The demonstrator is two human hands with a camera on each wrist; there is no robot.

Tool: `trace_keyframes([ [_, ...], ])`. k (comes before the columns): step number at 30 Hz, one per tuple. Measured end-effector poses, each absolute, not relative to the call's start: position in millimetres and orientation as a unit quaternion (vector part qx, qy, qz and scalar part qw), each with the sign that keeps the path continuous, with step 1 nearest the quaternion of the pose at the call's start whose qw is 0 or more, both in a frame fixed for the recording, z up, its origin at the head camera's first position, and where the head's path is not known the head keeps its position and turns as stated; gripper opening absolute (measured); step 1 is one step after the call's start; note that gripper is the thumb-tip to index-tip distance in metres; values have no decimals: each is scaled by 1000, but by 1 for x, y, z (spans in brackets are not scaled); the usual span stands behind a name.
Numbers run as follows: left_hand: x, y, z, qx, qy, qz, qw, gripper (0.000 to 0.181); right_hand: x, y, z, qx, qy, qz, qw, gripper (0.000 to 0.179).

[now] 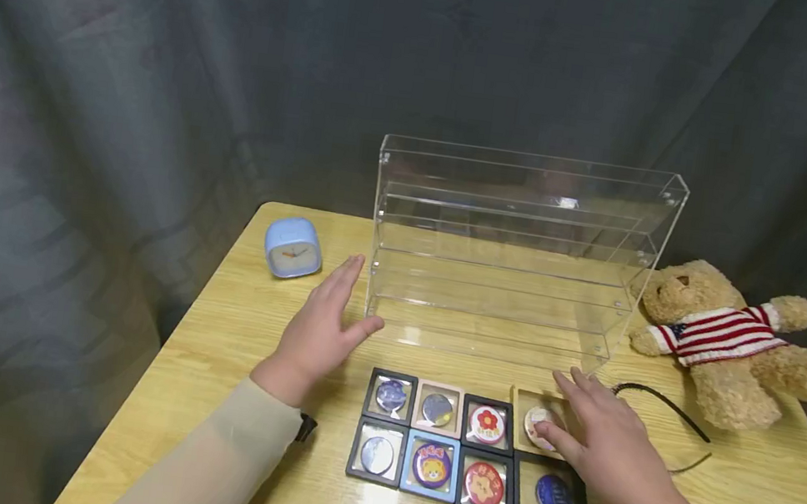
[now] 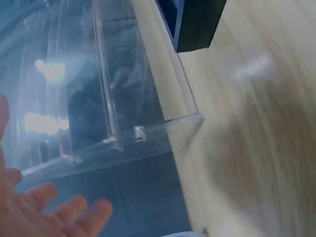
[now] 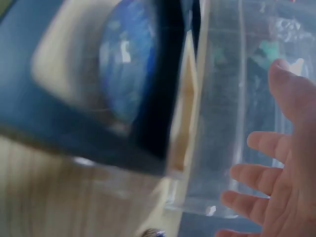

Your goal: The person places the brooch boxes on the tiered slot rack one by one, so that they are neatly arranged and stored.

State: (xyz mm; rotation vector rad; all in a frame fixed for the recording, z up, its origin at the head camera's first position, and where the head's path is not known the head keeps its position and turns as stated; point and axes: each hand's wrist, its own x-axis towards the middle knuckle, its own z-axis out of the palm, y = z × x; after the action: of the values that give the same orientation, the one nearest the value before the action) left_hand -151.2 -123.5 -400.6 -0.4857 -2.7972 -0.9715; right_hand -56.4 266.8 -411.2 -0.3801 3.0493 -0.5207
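A clear acrylic display rack (image 1: pixel 510 212) with several tiers stands toward the back of the wooden table. My left hand (image 1: pixel 316 332) hovers by its lower left corner, thumb spread away from the straight fingers, holding nothing. In front of the rack, several framed badges lie in two rows. My right hand (image 1: pixel 610 445) is over the right end of these rows, fingers extended. Its thumb overlaps the beige-framed badge (image 1: pixel 536 420) in the head view. Just below that lies a larger black frame with a dark blue badge (image 1: pixel 554 496). The blue-framed bear badge (image 1: pixel 432 466) sits in the front row.
A small blue clock (image 1: pixel 294 249) stands at the table's back left. At the right lies a teddy bear (image 1: pixel 728 342) in a striped sweater, with a black cord (image 1: pixel 668 402) in front of it. Grey curtains (image 1: pixel 473 50) hang behind the table (image 1: pixel 206 379).
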Motion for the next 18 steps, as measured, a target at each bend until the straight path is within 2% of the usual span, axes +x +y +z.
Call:
trace_keyframes([
  [8, -180, -123, -410, -99, -841, -533, 4, 83, -63, 281, -430, -137, 973, -184, 13, 91],
  [14, -194, -121, -419, -88, -832, -548, 7, 78, -70, 286, -436, -155, 969, -190, 23, 105],
  [18, -199, -120, -423, -79, -835, -544, -2, 76, -73, 287, -440, -157, 968, -189, 38, 106],
])
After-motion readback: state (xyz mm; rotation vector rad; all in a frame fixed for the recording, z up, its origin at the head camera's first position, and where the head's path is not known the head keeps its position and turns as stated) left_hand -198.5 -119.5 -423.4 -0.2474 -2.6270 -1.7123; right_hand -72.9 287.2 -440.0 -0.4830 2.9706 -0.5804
